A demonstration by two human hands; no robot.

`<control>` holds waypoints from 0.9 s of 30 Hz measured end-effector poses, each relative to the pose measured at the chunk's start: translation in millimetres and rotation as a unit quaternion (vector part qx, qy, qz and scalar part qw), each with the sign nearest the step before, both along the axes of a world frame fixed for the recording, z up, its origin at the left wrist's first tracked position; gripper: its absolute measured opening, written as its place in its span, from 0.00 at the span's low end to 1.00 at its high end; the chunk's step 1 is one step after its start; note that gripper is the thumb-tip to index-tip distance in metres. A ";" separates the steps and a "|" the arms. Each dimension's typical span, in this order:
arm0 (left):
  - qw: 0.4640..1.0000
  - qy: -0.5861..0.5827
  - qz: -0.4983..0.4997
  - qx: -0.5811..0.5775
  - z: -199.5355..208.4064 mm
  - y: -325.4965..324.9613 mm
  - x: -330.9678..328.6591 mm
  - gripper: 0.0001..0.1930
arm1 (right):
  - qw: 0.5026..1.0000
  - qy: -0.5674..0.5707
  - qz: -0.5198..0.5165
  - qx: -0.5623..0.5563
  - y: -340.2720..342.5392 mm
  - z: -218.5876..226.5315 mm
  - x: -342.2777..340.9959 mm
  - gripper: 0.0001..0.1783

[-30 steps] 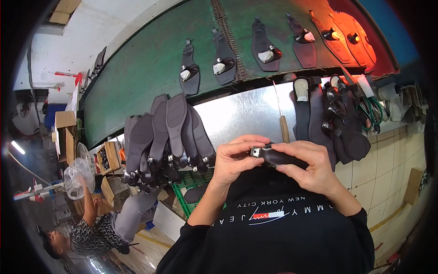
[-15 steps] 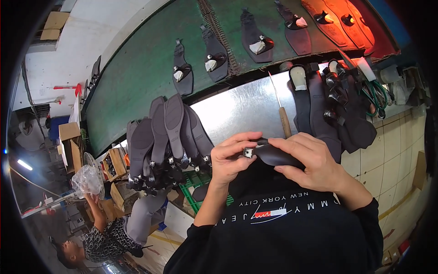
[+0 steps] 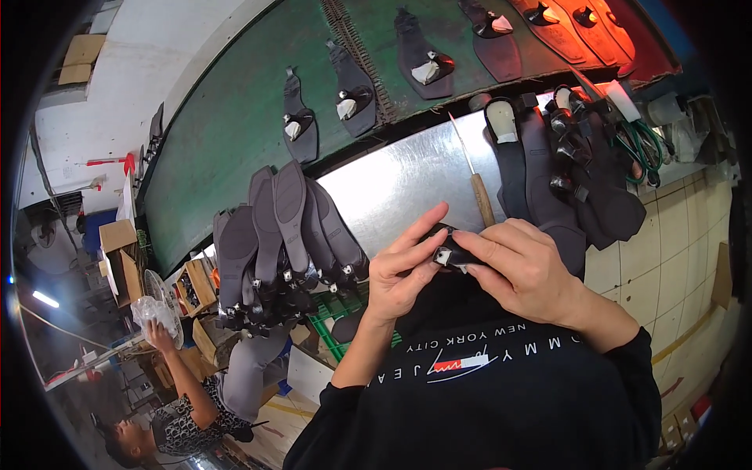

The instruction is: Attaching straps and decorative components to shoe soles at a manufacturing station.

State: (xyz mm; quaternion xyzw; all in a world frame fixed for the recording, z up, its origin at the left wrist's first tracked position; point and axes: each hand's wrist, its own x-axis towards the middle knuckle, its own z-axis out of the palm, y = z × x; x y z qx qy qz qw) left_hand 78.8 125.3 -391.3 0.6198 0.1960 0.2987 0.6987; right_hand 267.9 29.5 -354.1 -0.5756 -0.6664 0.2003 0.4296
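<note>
In front of my chest, both hands hold a dark sandal by its shiny black strap end [image 3: 457,254], which carries a small whitish piece. My left hand [image 3: 395,278] pinches that end from the left between thumb and fingers, forefinger raised. My right hand [image 3: 529,270] grips it from the right, thumb below and fingers on top. Most of the sandal is hidden behind my hands and against my black shirt. Beyond them, a pointed tool with a wooden handle [image 3: 482,200] lies on a shiny metal plate [image 3: 399,176].
A pile of dark sandals [image 3: 290,223] stands left of the plate; more sandals [image 3: 540,168] lie right. Spaced sandals [image 3: 356,102] rest on a green conveyor belt [image 3: 227,125], its far right lit orange. A green crate [image 3: 325,321] is below. Another person [image 3: 184,415] handles clear plastic by a fan.
My hands have turned the sandal so its strap end faces me, and my right fingers have closed in toward my left. The view has shifted slightly. The other person's arm has moved.
</note>
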 end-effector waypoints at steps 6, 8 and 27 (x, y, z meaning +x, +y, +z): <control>0.990 0.056 0.012 -0.129 8.4 -9.8 12.0 0.23 | 0.999 0.015 -0.022 -0.030 1.7 -8.3 2.0 0.19; 0.982 0.050 0.014 -0.181 6.9 -9.6 13.2 0.24 | 0.998 0.043 -0.023 -0.050 1.7 -13.1 0.3 0.18; 0.967 0.133 0.040 -0.211 10.2 -5.6 18.4 0.22 | 0.997 -0.005 0.064 -0.035 8.7 -19.2 9.4 0.11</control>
